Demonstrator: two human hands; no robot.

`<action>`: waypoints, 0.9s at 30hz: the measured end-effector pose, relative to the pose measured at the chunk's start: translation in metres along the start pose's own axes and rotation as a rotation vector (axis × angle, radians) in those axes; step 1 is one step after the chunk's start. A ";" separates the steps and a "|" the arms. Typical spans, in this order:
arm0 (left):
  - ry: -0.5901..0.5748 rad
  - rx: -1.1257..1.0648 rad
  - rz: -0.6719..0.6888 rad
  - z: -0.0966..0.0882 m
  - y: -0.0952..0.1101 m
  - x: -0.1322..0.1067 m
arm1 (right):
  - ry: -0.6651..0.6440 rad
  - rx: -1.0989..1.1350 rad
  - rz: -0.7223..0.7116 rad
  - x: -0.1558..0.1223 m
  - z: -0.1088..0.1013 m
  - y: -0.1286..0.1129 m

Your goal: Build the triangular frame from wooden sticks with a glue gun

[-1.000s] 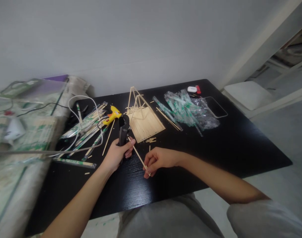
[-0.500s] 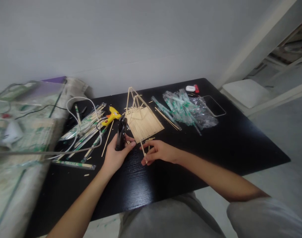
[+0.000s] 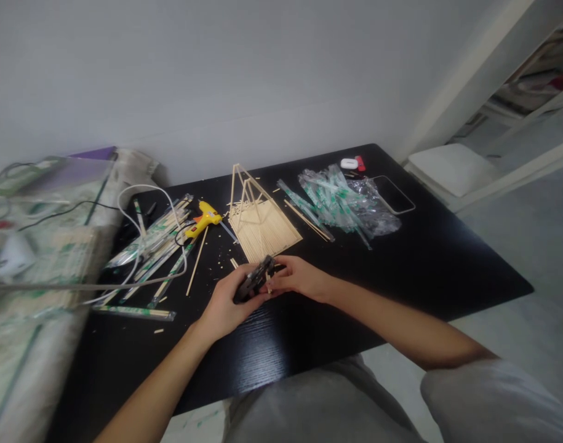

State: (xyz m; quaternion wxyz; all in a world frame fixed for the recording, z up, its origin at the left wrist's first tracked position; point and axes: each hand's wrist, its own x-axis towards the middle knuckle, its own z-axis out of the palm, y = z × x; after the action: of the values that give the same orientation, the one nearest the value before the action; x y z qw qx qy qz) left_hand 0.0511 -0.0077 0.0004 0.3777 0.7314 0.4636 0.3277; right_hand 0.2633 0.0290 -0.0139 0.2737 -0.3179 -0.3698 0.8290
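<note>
My left hand [image 3: 226, 304] is closed round black cutting pliers [image 3: 253, 286], which lie tilted with their jaws pointing right. My right hand [image 3: 299, 278] is closed in a pinch on a thin wooden stick [image 3: 268, 284] right at the jaws; most of the stick is hidden by the fingers. Both hands meet above the black table [image 3: 447, 264], just in front of a flat mat of glued sticks [image 3: 267, 229] that carries an upright triangular stick frame [image 3: 244, 187].
A yellow glue gun [image 3: 203, 219] with a white cable lies left of the mat, beside wrapped chopsticks [image 3: 156, 237] and loose sticks. Empty plastic wrappers [image 3: 343, 200], a phone [image 3: 394, 194] and a small white case [image 3: 349, 163] sit at the back right. Cluttered shelves stand at the left.
The pliers swung from upright to lying sideways in my left hand. My right hand brought the stick in from the right up to the jaws. The view shifted slightly.
</note>
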 end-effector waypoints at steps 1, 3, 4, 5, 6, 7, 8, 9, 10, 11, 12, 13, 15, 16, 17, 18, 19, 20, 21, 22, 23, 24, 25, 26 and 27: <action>-0.003 0.005 0.003 0.000 0.000 0.000 | -0.001 0.001 -0.001 0.000 0.000 0.000; -0.008 0.007 0.012 0.000 0.000 -0.001 | -0.005 0.007 -0.001 -0.001 0.001 0.001; -0.011 0.005 0.017 0.000 0.000 -0.001 | -0.005 0.012 -0.001 -0.001 0.001 0.001; -0.011 0.002 0.021 0.000 0.000 -0.001 | -0.007 0.016 0.000 -0.001 0.002 0.001; -0.012 0.001 0.023 0.001 0.000 0.000 | -0.007 0.019 0.002 -0.001 0.002 0.001; -0.012 0.003 0.028 0.001 0.000 0.000 | -0.007 0.020 0.005 0.000 0.001 0.002; -0.012 0.009 0.035 0.001 0.000 0.000 | -0.007 0.021 0.011 0.000 0.001 0.002; -0.014 0.018 0.047 0.000 0.000 0.000 | -0.008 0.020 0.016 0.000 0.001 0.002; -0.012 0.027 0.064 0.000 0.000 0.000 | -0.010 0.018 0.020 0.001 0.000 0.003; -0.015 0.037 0.082 0.000 0.000 0.000 | -0.011 0.013 0.020 0.002 -0.001 0.004; -0.015 0.046 0.098 -0.001 0.000 0.000 | -0.012 0.008 0.014 0.002 -0.001 0.005; -0.016 0.053 0.110 -0.002 0.000 -0.001 | -0.014 0.001 0.007 0.003 -0.002 0.005; -0.018 0.060 0.121 -0.002 0.000 -0.001 | -0.013 -0.013 -0.013 0.004 -0.002 0.007; -0.019 0.059 0.121 -0.002 0.000 -0.002 | -0.014 -0.022 -0.021 0.004 -0.002 0.007; -0.019 0.058 0.121 -0.003 0.000 -0.002 | -0.012 -0.029 -0.029 0.004 -0.002 0.008; -0.019 0.055 0.120 -0.003 0.000 -0.002 | -0.009 -0.035 -0.035 0.004 -0.002 0.008; -0.016 0.054 0.117 -0.002 0.000 -0.002 | -0.007 -0.041 -0.038 0.003 -0.001 0.007; -0.013 0.054 0.109 -0.002 0.001 -0.001 | -0.005 -0.046 -0.040 0.003 -0.001 0.007; -0.008 0.052 0.100 -0.002 0.001 -0.001 | -0.004 -0.050 -0.042 0.002 -0.001 0.006; -0.002 0.050 0.090 -0.002 0.001 -0.001 | -0.004 -0.055 -0.044 0.002 0.000 0.006; 0.003 0.048 0.080 -0.002 0.001 -0.001 | -0.006 -0.061 -0.045 0.001 0.000 0.005; 0.006 0.046 0.072 -0.001 0.001 -0.001 | -0.007 -0.067 -0.048 0.001 0.000 0.005; 0.006 0.043 0.066 -0.001 0.000 -0.001 | -0.006 -0.073 -0.056 0.000 0.001 0.005; 0.004 0.039 0.063 0.000 -0.001 -0.002 | -0.003 -0.078 -0.065 0.000 0.001 0.005; 0.002 0.036 0.060 0.000 -0.001 -0.002 | 0.001 -0.084 -0.074 0.000 0.001 0.005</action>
State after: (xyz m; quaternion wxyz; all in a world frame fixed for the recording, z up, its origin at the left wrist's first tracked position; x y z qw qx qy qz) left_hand 0.0505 -0.0090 -0.0009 0.3541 0.7513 0.4478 0.3310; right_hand 0.2615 0.0260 -0.0176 0.2908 -0.3154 -0.4157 0.8020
